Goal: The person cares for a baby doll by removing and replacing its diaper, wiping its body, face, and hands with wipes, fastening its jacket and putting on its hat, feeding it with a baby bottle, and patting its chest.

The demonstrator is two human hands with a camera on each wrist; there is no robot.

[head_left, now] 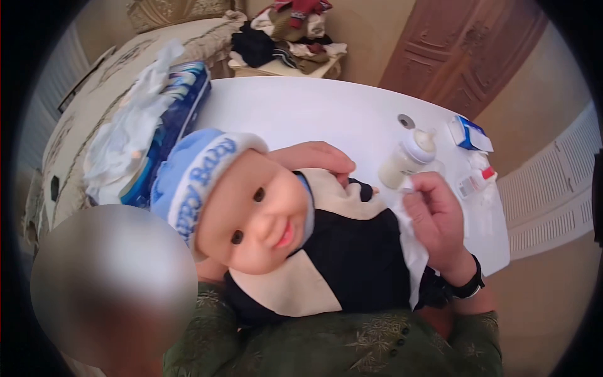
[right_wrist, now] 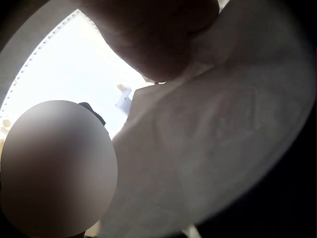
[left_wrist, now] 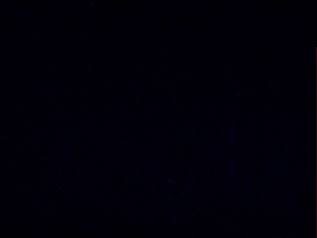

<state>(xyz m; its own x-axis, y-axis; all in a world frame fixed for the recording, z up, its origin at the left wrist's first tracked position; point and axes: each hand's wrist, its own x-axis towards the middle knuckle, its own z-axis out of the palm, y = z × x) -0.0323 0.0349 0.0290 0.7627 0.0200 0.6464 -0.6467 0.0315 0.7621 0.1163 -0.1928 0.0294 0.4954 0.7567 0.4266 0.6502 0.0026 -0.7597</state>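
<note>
A baby doll (head_left: 270, 220) in a blue and white knit hat (head_left: 201, 169) and a black and beige outfit lies across the person's lap. The left arm passes beneath the doll's head, and the left hand (head_left: 314, 157) holds the doll at its far shoulder, the fingers partly hidden. At the doll's lower body, the right hand (head_left: 436, 213) pinches a thin white tissue (head_left: 411, 251) that hangs down along the outfit. In the right wrist view the tissue (right_wrist: 188, 144) spreads wide below the dark right hand (right_wrist: 148, 39). The left wrist view is black.
On the white table (head_left: 270, 103) stand a baby bottle (head_left: 405, 160) with milky contents, a clear bottle with a red cap (head_left: 477, 181) and a blue and white pack (head_left: 470, 133). A diaper pack (head_left: 182, 107) with white cloth (head_left: 129, 138) lies left. Clothes (head_left: 289, 41) are piled behind.
</note>
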